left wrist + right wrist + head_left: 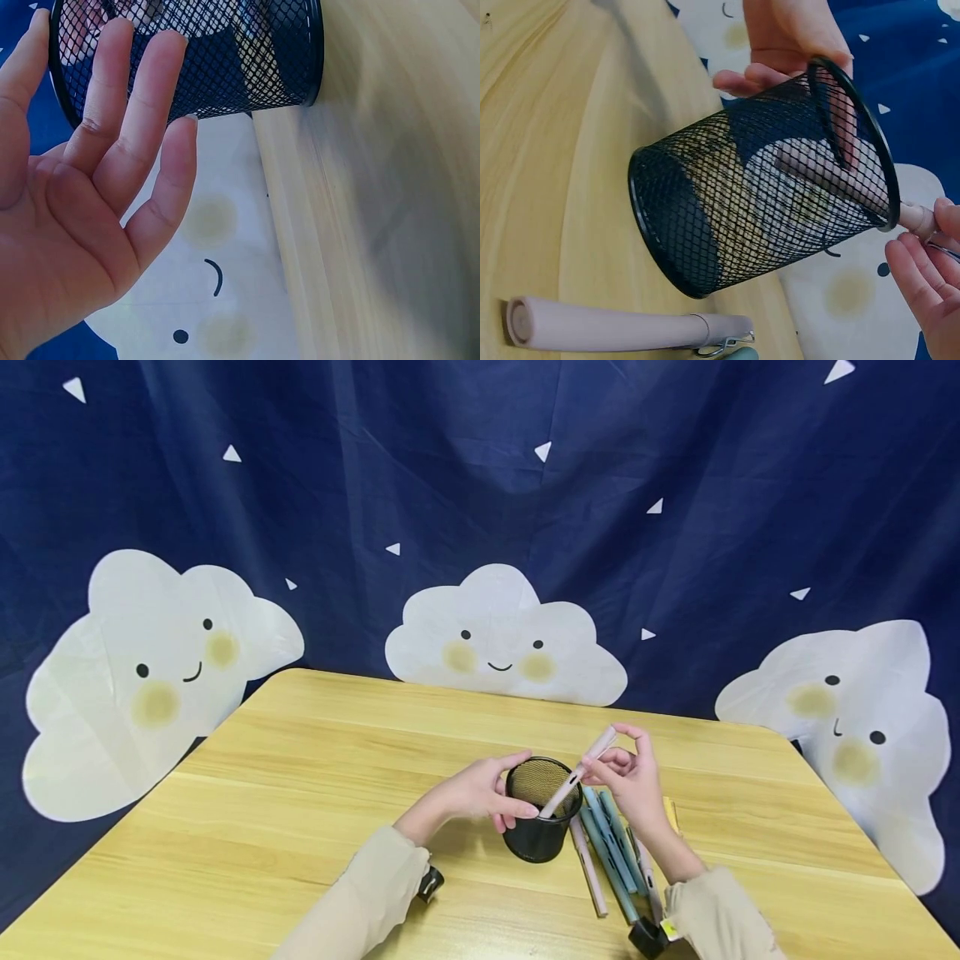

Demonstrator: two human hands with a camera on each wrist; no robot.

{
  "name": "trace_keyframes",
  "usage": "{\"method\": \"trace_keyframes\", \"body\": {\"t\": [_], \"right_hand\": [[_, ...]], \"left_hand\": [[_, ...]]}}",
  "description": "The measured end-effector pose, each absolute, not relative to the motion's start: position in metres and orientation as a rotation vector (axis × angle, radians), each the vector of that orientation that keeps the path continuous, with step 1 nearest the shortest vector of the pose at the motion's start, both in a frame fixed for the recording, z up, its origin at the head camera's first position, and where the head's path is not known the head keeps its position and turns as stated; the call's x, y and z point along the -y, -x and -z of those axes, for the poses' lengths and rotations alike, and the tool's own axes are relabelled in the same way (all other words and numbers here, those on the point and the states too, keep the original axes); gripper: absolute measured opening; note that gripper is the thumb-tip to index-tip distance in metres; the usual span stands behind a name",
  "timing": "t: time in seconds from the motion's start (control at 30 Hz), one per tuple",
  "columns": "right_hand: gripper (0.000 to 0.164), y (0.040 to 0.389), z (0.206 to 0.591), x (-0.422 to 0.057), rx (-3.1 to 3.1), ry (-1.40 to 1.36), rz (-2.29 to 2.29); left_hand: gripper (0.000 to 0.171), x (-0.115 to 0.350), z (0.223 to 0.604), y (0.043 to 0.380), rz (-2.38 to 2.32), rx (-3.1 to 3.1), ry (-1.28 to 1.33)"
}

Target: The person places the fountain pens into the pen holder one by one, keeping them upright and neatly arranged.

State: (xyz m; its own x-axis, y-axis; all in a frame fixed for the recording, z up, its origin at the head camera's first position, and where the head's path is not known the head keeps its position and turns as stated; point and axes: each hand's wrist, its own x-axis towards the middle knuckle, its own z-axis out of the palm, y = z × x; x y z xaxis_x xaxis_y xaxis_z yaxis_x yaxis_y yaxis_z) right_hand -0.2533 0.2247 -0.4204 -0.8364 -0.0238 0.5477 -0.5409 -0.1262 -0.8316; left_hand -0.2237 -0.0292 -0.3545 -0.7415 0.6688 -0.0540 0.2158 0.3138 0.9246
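Observation:
A black mesh pen cup [536, 843] is gripped near its rim by my left hand [476, 789], the thumb lying along the near side. In the left wrist view several fingers [150, 112] rest against the mesh wall [217, 67]. My right hand [630, 777] pinches a pale pink pen [573, 781] by its upper part. That pen slants over the rim, its lower end inside the cup, as the mesh [742, 187] reveals in the right wrist view. Whether the cup's base touches the table cannot be told.
Right of the cup lie several teal pens [607, 843], with a pale pink pen [588, 868] beside them and another pale pen [648, 877] under the right forearm. Something yellow [670, 812] shows behind the right wrist. The wooden table [300, 793] ends at a dark blue cloud-patterned curtain [450, 468].

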Motion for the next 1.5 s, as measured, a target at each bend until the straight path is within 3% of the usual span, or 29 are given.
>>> {"method": "trace_keyframes", "body": {"t": [0.2,0.43,0.8,1.1,1.5], "right_hand": [[0.046,0.213,0.371,-0.193,1.855,-0.616,-1.911],[0.04,0.195,0.346,-0.178,1.995,-0.497,-1.77],[0.033,0.193,0.343,-0.173,2.012,-0.583,-1.636],[0.016,0.191,0.344,-0.172,2.041,-0.552,-1.648],[0.015,0.192,0.346,-0.174,2.082,-0.505,-1.62]], "left_hand": [[0.083,0.029,0.353,0.223,-1.394,-2.184,-0.786],[0.083,0.028,0.352,0.224,-1.388,-2.191,-0.79],[0.083,0.029,0.353,0.223,-1.388,-2.195,-0.796],[0.083,0.029,0.353,0.222,-1.379,-2.207,-0.804],[0.083,0.029,0.354,0.221,-1.376,-2.222,-0.798]]}}
